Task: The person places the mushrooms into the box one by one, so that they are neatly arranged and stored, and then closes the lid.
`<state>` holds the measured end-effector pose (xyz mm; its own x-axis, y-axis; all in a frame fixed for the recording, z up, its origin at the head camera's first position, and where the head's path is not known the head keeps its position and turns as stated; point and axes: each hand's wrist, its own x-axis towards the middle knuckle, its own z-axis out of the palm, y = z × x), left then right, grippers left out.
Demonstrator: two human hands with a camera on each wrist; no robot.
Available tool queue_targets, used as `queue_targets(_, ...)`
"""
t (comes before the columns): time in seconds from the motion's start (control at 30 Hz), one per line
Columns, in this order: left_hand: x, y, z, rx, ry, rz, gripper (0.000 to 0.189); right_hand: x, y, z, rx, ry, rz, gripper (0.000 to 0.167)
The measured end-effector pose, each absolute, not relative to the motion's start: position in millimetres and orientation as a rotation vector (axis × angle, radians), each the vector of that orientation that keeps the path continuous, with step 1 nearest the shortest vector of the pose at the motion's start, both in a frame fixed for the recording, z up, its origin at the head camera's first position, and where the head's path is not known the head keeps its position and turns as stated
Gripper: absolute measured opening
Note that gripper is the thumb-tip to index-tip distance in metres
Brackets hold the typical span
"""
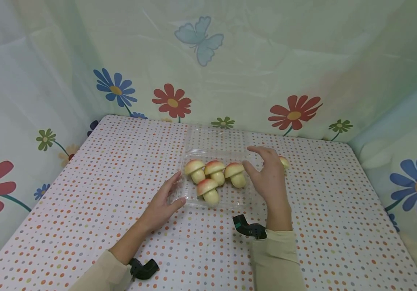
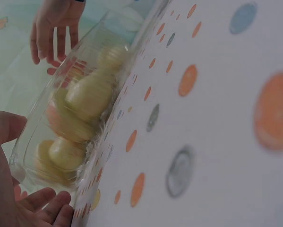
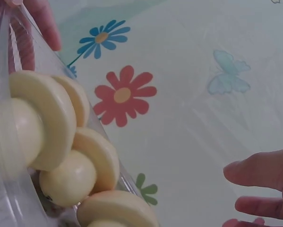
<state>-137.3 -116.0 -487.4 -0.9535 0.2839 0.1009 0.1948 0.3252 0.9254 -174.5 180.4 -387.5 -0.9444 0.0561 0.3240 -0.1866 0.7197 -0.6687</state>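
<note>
Several toy mushrooms [image 1: 214, 172] with cream stems and red-tinged caps lie in a clear plastic box [image 1: 226, 201], its transparent lid [image 1: 215, 138] folded back behind it. My left hand [image 1: 162, 204] rests at the box's left end, thumb and fingers spread around the corner. In the left wrist view, the thumb [image 2: 9, 126] is by the rim and the fingertips are near the tabletop. My right hand [image 1: 269, 173] is at the box's right end with its thumb and fingers apart, holding nothing. Another mushroom [image 1: 284, 162] lies to the right, partly hidden behind that hand.
A dotted cloth [image 1: 121, 182] covers the table. Around the back and sides hang pale curtains [image 1: 237, 81] printed with flowers and a butterfly. Each wrist carries a black camera mount, one on the left [image 1: 144, 269] and one on the right [image 1: 249, 228].
</note>
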Motion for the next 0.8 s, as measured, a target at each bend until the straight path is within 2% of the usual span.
queue_targets(0.5,-137.3,-116.3,-487.1,0.447,2.503,1.711,0.077,-178.1,201.5,-394.4,-0.342,-2.430,1.147,0.047)
queue_targets(0.8,-137.5,-116.1,-488.1,0.453,2.506,1.711,0.076,-179.0,212.9,-398.9,-0.429,-2.435,1.202,0.055)
